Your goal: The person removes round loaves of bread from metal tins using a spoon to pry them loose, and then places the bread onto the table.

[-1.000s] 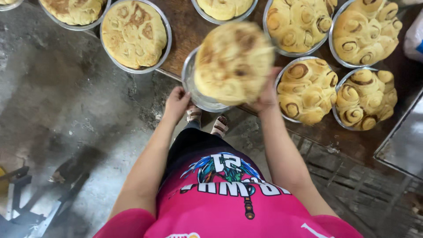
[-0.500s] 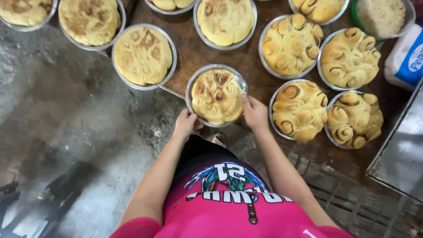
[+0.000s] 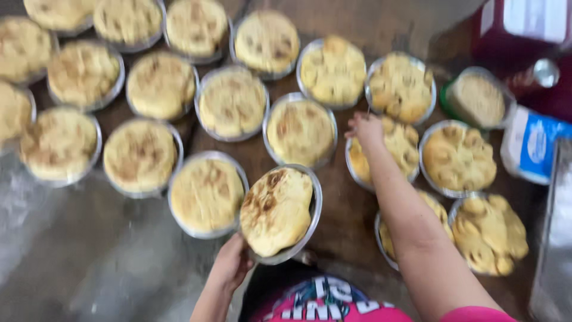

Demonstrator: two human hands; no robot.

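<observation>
My left hand grips the near rim of a round metal pan that holds a flat, browned bread; the pan is tilted up toward me above the wooden table. My right hand reaches forward over the table, fingers on the near edge of a pan of rolls, with another pan of rolls under my wrist. Whether it grips anything is lost in blur. My pink shirt shows at the bottom.
Several round metal pans of flat bread and of spiral rolls cover the table. A green-rimmed bowl, a blue and white carton and a metal tray stand at the right. Grey concrete floor lies at the lower left.
The view has swung to show more pans. My right hand let go of the pan and reached forward to the rolls. My left hand alone now holds the tilted pan.
</observation>
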